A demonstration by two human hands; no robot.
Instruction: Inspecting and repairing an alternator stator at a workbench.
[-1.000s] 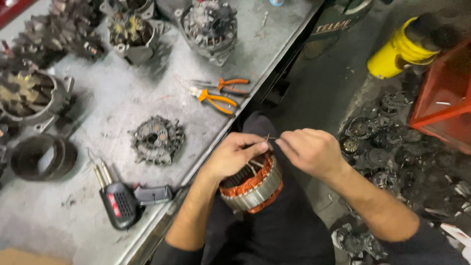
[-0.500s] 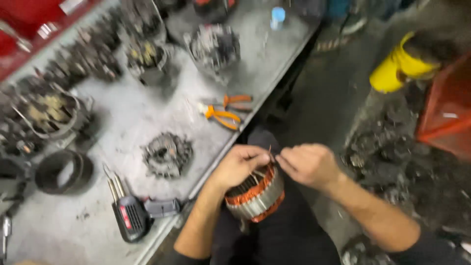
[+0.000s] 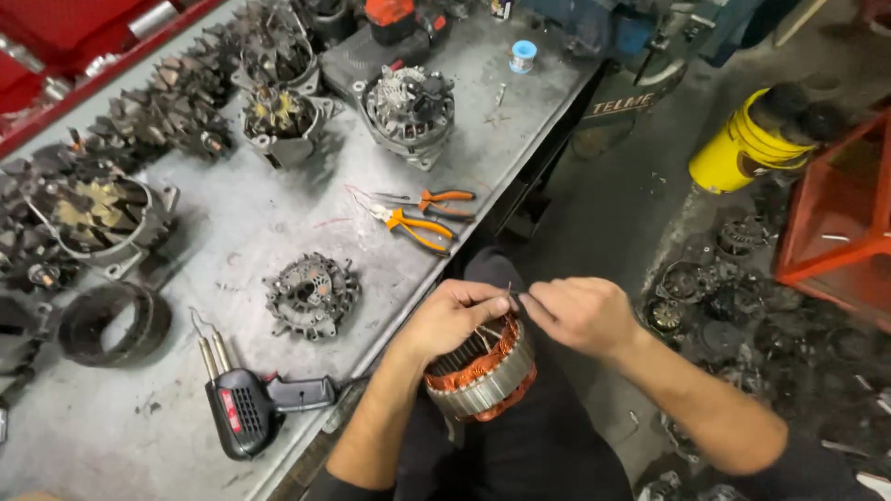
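— Stator (image 3: pixel 483 371): where is it, and what is it made of?

— It sits on the person's lap, off the counter's (image 3: pixel 278 223) near edge. A ring of stacked grey steel laminations, with glossy copper-coloured windings bulging out at top and bottom.

— And the hands?

— The left hand (image 3: pixel 455 317) curls over the stator's top rim, fingers pinched on a thin wire lead (image 3: pixel 513 295). The right hand (image 3: pixel 580 314) pinches the same lead from the other side, so the fingertips nearly meet.

— What lies on the counter?

— It is scuffed, stained grey sheet metal. Near the edge lie orange-handled pliers (image 3: pixel 416 226) and cutters (image 3: pixel 436 199). A spiky dark rectifier plate (image 3: pixel 311 295) sits mid-counter, and a black soldering gun (image 3: pixel 246 404) with two metal prongs lies toward the near left corner. A plain dark ring (image 3: pixel 113 323) lies at the left. Cast-aluminium alternators (image 3: pixel 406 109), ribbed and grimy, crowd the far side.

— The room?

— A dark, oily concrete floor (image 3: pixel 613 213) strewn with blackened parts, a yellow bucket (image 3: pixel 742 148), and an orange metal frame (image 3: pixel 840 232) at the right.
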